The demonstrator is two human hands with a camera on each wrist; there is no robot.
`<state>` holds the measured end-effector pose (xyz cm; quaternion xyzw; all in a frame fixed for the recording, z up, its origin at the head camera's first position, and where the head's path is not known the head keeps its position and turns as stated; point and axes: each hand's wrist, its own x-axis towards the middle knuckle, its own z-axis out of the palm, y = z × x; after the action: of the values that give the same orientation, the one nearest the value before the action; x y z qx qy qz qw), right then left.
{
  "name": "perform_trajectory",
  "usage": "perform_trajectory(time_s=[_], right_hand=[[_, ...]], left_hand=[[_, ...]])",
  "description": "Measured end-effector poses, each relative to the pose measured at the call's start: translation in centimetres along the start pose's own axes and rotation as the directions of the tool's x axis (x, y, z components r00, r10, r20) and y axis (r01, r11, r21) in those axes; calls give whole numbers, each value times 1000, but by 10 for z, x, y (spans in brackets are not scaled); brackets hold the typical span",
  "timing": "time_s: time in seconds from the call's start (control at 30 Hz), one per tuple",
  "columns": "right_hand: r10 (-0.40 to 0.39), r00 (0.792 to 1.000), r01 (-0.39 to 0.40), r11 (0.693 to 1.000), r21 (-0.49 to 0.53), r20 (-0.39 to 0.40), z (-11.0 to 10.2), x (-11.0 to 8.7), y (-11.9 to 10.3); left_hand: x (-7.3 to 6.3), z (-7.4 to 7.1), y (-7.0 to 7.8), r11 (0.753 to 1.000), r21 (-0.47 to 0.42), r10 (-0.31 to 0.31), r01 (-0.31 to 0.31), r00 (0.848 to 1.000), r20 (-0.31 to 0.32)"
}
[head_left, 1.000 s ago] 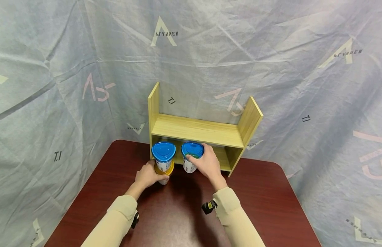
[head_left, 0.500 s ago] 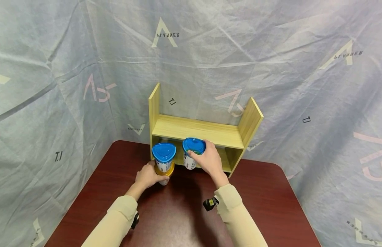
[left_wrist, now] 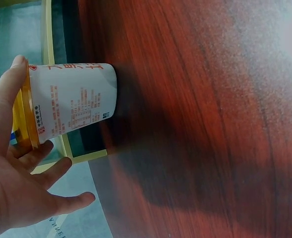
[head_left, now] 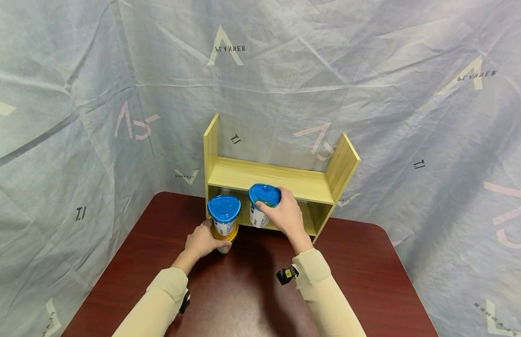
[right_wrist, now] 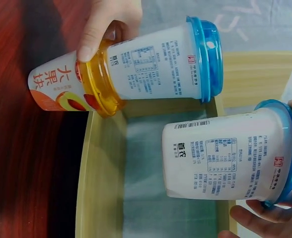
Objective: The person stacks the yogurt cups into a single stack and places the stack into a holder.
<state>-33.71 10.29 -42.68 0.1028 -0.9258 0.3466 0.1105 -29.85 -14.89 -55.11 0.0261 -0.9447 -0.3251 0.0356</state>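
My left hand [head_left: 201,241] grips a yogurt cup with a yellow lid [left_wrist: 76,101] around its lid, thumb on one side and fingers on the other. This cup stands upright on the table, with orange print and a fruit picture on its side. Stacked on its lid is a white yogurt cup with a blue lid [right_wrist: 153,64]. To the right, my right hand [head_left: 287,215] pinches a second blue-lidded yogurt cup [right_wrist: 225,156] by the lid. That cup hangs in the air in front of the shelf, its base a little below the first blue lid.
A light wooden shelf [head_left: 269,178] with two raised side panels stands at the back of the dark red table [head_left: 349,271]. Its lower compartment opens behind the cups. Grey printed cloth [head_left: 260,93] hangs behind the table and along the left.
My right hand has raised the second blue-lidded yogurt cup, so it sits higher in front of the shelf. My left hand and the stacked cups have stayed in place.
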Motion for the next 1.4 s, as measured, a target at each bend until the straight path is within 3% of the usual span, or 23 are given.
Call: perform_trajectory(time_s=[0.9, 1.4], right_hand=[[-69, 997, 69, 998, 5, -43, -21, 13, -27], [-73, 996, 72, 997, -18, -59, -17, 16, -49]], left_hand=[[0, -1, 1, 1000, -7, 1, -1, 1000, -3], [-1, -1, 2, 1000, -29, -3, 3, 1000, 1]])
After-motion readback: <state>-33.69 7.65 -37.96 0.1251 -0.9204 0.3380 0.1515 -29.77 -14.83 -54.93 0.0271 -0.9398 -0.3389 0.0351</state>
